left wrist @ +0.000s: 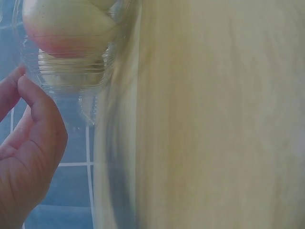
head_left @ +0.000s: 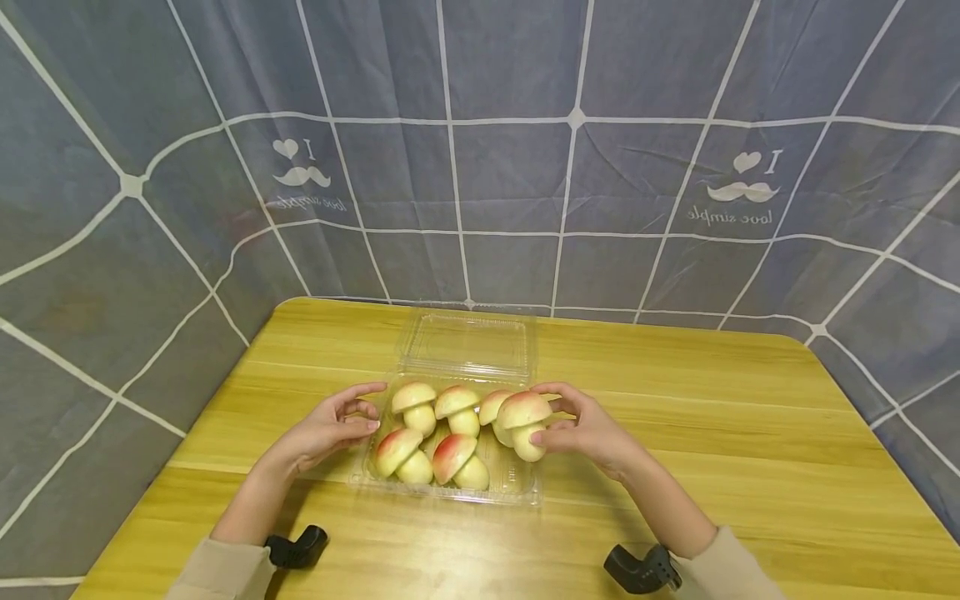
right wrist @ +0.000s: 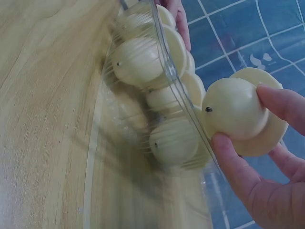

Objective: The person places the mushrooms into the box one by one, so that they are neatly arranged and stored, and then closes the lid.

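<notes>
My right hand [head_left: 588,429] pinches a mushroom-shaped piece [head_left: 523,410] between thumb and fingers, over the right part of a clear plastic box [head_left: 517,493]. Its domed cap is pale yellow with a red blush; in the right wrist view the stem end [right wrist: 233,107] has a dark spot. Several similar pieces [head_left: 454,458] lie inside the box, one partly hidden behind the held piece. My left hand [head_left: 330,425] is at the box's left side, fingers loosely bent and gripping nothing; its fingertips are close to the wall, and whether they touch it I cannot tell.
The box's clear lid [head_left: 468,343] lies folded back toward the far edge of the wooden table [head_left: 675,417]. A grey curtain [head_left: 510,175] with white lines stands behind and at both sides. Black wrist devices [head_left: 298,547] are on both forearms.
</notes>
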`<state>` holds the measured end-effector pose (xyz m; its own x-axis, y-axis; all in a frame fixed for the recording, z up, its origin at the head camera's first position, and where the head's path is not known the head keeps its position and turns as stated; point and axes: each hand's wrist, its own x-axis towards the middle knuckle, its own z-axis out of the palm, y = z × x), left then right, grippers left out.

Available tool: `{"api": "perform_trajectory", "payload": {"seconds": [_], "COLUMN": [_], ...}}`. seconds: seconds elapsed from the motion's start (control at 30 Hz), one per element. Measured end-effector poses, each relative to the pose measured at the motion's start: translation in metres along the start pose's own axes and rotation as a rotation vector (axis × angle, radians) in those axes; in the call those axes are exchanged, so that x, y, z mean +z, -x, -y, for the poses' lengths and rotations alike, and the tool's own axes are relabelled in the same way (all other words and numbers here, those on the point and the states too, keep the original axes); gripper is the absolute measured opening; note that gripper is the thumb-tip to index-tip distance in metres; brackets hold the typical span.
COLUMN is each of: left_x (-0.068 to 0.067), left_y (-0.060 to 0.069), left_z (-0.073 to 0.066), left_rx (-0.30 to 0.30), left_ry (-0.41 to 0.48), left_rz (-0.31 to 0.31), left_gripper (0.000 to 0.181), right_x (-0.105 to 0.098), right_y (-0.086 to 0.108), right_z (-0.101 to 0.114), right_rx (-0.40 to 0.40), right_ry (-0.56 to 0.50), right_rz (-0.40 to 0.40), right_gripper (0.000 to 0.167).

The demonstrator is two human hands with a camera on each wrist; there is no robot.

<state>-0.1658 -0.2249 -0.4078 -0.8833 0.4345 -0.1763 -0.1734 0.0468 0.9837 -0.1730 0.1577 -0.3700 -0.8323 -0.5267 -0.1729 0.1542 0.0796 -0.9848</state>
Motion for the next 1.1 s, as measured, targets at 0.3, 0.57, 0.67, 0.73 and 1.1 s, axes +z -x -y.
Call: {"api": "perform_trajectory", "payload": {"seconds": [0.3, 0.57, 0.67, 0.73, 1.1], "left_x": [0.0, 0.001, 0.001, 0.001, 0.001], "left_y": [0.001, 0.0, -0.001, -0.001, 0.0], "left_z": [0.002, 0.001, 0.001, 0.001, 0.001], "left_rx": [0.005, -0.002, 0.0, -0.001, -0.004], "left_ry": [0.019, -0.01, -0.005, -0.002, -0.012], "left_rz": [0.002, -0.02, -0.019, -0.018, -0.026], "left_gripper": [0.066, 0.065, 0.066, 0.066, 0.066], "right_x": [0.006, 0.009, 0.01, 0.01, 0.014], "right_y": [0.002, 0.0, -0.001, -0.001, -0.003], "right_z": [0.002, -0.003, -0.003, -0.002, -0.001], "right_rx": [0.001, -0.01, -0.025, -0.04, -0.081], "right_ry": [0.044, 0.117, 0.143, 0.165, 0.331], "right_rz": [-0.004, -0.021, -0.008, 0.005, 0.04], "right_gripper": [0.063, 0.058, 0.057, 0.055, 0.047]}}
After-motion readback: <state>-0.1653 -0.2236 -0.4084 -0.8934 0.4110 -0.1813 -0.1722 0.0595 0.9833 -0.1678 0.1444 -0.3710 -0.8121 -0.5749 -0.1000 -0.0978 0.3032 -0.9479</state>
